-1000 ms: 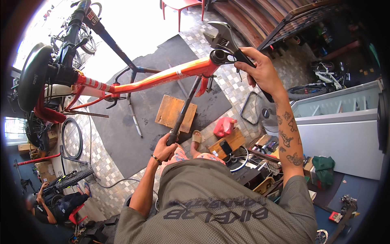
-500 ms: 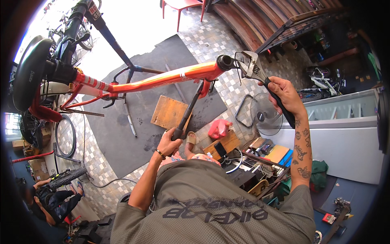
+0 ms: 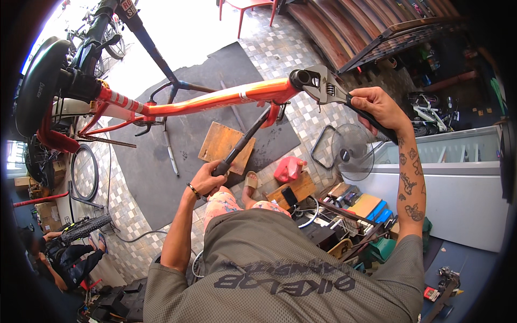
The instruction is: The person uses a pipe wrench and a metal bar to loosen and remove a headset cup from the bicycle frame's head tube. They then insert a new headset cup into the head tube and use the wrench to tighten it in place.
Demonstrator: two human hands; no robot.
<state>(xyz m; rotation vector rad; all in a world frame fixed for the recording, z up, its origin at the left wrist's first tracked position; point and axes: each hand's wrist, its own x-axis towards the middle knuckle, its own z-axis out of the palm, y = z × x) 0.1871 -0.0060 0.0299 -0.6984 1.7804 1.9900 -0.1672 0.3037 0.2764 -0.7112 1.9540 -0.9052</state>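
Observation:
My right hand is closed around the black handle of an adjustable wrench. The wrench's jaws are at the dark round fitting on the near end of an orange-red bicycle frame; how tightly they sit on it cannot be made out. Lower down, my left hand grips the black end of a long dark rod. This rod slants up to a red part beneath the frame's end. A black saddle is at the frame's far left.
A dark repair stand leg rises behind the frame. A wooden board lies on the grey mat. To the right are a red jug, a fan and a white chest. Another person sits at lower left by a tyre.
The wrench has shifted left and turned, bringing its jaws over the fitting on the frame's end. My left hand has moved slightly left and up with the rod.

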